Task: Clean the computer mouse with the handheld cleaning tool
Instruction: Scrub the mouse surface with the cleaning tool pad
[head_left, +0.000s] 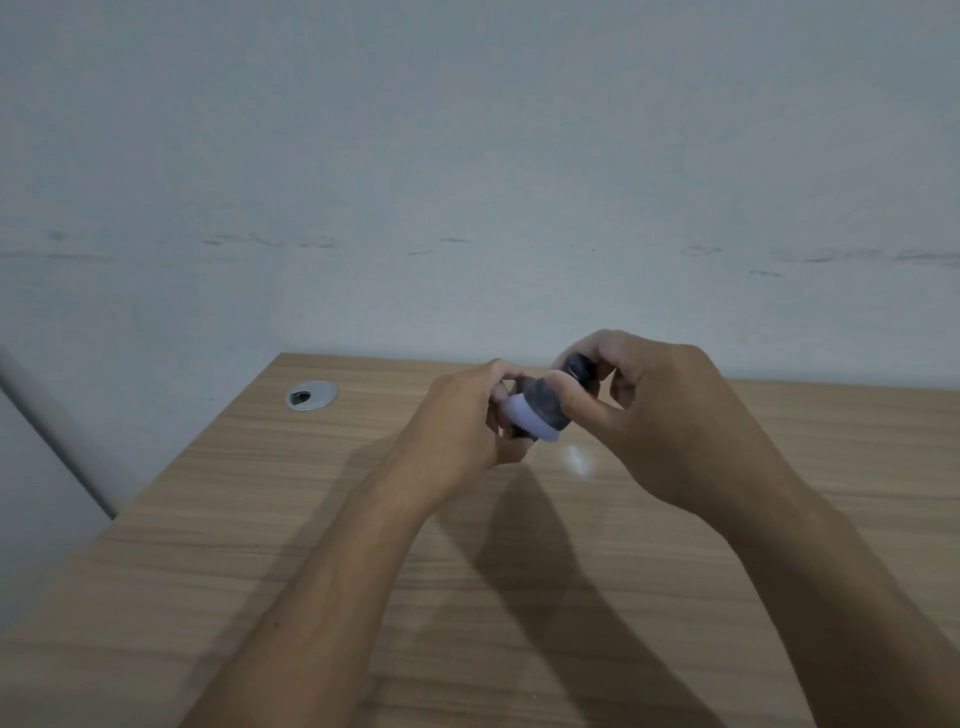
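Both hands are raised above the far middle of the wooden desk (311, 519) and meet there. My right hand (649, 415) grips the handheld cleaning tool (540, 410) by its dark rounded top, with the thumb across its grey middle. The tool's pale lavender-white end points toward my left hand (462, 421). That hand is closed around a dark object (515, 431), apparently the computer mouse. Only a sliver of it shows between the fingers. The tool's pale end touches or nearly touches it. The image is slightly blurred.
A round silver cable grommet (311, 396) is set in the desk's far left corner. A pale grey wall (467, 182) stands right behind the desk. The desk's left edge runs diagonally down to the left. A small bright glare spot (579, 460) lies under the hands.
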